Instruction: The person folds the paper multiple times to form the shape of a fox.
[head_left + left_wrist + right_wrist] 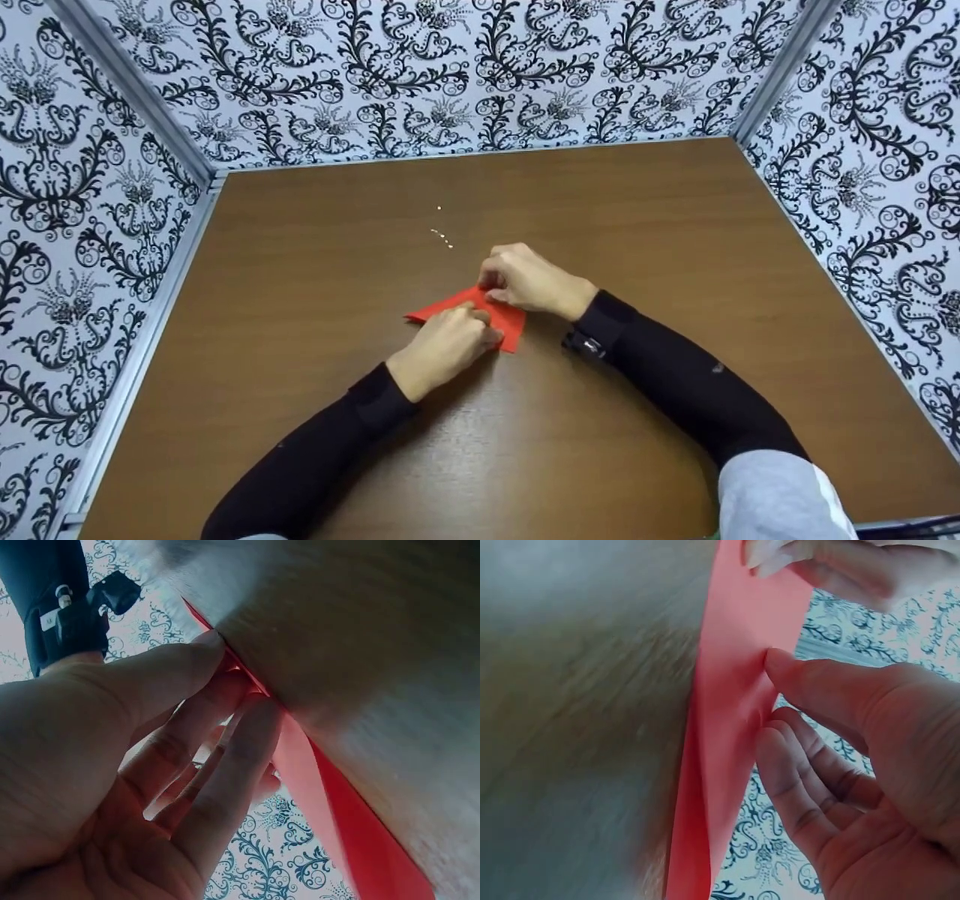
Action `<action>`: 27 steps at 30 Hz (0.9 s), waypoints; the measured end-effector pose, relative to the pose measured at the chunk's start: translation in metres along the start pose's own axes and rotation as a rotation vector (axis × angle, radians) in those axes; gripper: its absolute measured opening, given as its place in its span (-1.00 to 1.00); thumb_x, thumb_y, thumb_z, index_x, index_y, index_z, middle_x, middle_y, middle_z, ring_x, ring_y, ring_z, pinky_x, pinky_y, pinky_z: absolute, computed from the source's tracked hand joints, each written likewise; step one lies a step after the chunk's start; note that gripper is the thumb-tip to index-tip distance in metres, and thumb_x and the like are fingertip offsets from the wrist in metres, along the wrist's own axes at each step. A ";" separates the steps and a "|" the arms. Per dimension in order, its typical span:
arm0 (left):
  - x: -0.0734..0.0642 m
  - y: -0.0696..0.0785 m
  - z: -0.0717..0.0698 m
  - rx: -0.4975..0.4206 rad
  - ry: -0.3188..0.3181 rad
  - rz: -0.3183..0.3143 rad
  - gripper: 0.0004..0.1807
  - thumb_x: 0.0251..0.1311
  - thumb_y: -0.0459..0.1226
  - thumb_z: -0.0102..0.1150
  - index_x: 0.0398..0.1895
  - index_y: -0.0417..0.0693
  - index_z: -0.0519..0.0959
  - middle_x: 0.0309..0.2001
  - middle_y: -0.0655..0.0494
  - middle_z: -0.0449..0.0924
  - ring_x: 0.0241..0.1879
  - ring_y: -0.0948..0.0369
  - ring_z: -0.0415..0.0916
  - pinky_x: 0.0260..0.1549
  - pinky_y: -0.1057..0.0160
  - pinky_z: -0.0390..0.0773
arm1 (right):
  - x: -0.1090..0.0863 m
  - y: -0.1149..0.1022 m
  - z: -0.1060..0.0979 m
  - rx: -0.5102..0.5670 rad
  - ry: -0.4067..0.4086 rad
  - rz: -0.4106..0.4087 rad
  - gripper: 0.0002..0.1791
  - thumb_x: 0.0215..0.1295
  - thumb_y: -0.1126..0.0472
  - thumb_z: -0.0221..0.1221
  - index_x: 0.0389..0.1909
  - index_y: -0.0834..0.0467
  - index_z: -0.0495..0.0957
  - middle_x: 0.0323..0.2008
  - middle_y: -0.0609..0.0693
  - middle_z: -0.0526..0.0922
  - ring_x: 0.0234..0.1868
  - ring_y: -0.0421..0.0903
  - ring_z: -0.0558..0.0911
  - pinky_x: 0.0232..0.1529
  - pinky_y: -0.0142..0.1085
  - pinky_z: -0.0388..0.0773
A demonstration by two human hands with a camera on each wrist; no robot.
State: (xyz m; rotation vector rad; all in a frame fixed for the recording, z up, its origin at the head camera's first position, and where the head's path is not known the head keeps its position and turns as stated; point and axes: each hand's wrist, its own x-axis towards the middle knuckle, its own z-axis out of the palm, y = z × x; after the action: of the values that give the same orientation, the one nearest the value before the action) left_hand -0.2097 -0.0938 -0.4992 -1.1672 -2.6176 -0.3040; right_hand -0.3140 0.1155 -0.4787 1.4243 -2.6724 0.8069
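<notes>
A sheet of red paper [508, 321], folded over on itself, lies on the wooden table in front of me. From the near left, my left hand [448, 341] reaches over it with fingers bent. The left wrist view shows its thumb and fingertips pinching along the red paper's [352, 829] edge. On the far right side, my right hand [532, 277] has its fingers curled at the upper edge. In the right wrist view, the thumb and index finger pinch the red paper [731, 675], whose layers part slightly lower down.
The wooden table [315, 247] has patterned panels [420, 67] standing along its back and sides, with grey metal rails at the corners. Small bright specks [442, 237] show on the tabletop beyond the paper. A small black device [583, 345] is strapped at the right wrist.
</notes>
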 end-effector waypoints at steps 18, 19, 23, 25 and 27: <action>0.000 0.001 0.001 0.018 0.047 0.035 -0.79 0.38 -0.36 0.56 -0.44 0.01 0.80 -0.41 0.05 0.75 -0.29 -0.03 0.71 -0.31 0.05 0.82 | 0.020 0.009 0.008 -0.055 -0.009 0.004 -0.95 0.43 0.37 0.57 -0.19 0.23 0.87 -0.21 0.21 0.81 -0.13 0.16 0.85 -0.04 0.00 0.87; 0.000 0.001 0.000 0.010 0.048 0.030 -0.79 0.38 -0.36 0.56 -0.45 0.00 0.78 -0.42 0.05 0.74 -0.30 -0.03 0.72 -0.32 0.05 0.82 | 0.021 0.009 0.009 -0.055 -0.007 0.006 -0.96 0.44 0.37 0.56 -0.20 0.23 0.87 -0.22 0.21 0.81 -0.13 0.17 0.85 -0.04 0.01 0.87; 0.000 0.002 -0.001 -0.013 0.051 0.009 -0.79 0.39 -0.36 0.55 -0.45 -0.02 0.78 -0.42 0.05 0.73 -0.30 -0.03 0.72 -0.33 0.03 0.82 | 0.025 0.010 0.010 -0.069 0.002 0.018 -0.96 0.44 0.36 0.56 -0.23 0.22 0.87 -0.23 0.20 0.82 -0.13 0.18 0.84 -0.04 0.04 0.86; 0.001 0.001 -0.001 -0.013 0.054 0.002 -0.80 0.38 -0.35 0.55 -0.45 -0.04 0.79 -0.43 0.06 0.73 -0.29 -0.03 0.73 -0.33 0.03 0.82 | 0.027 0.010 0.010 -0.079 0.004 0.030 -0.95 0.43 0.36 0.57 -0.24 0.22 0.88 -0.25 0.19 0.84 -0.14 0.17 0.84 -0.05 0.02 0.87; 0.001 0.000 -0.001 -0.018 0.050 -0.006 -0.80 0.38 -0.35 0.55 -0.44 -0.04 0.80 -0.42 0.06 0.74 -0.29 -0.03 0.74 -0.33 0.02 0.82 | 0.029 0.011 0.010 -0.085 0.003 0.045 -0.94 0.41 0.36 0.58 -0.26 0.22 0.88 -0.26 0.18 0.86 -0.15 0.16 0.85 -0.07 0.01 0.88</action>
State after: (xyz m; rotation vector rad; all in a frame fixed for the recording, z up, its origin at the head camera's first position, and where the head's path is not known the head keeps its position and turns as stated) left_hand -0.2096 -0.0932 -0.4979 -1.1432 -2.5811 -0.3539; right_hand -0.3369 0.0938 -0.4848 1.3481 -2.7107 0.6886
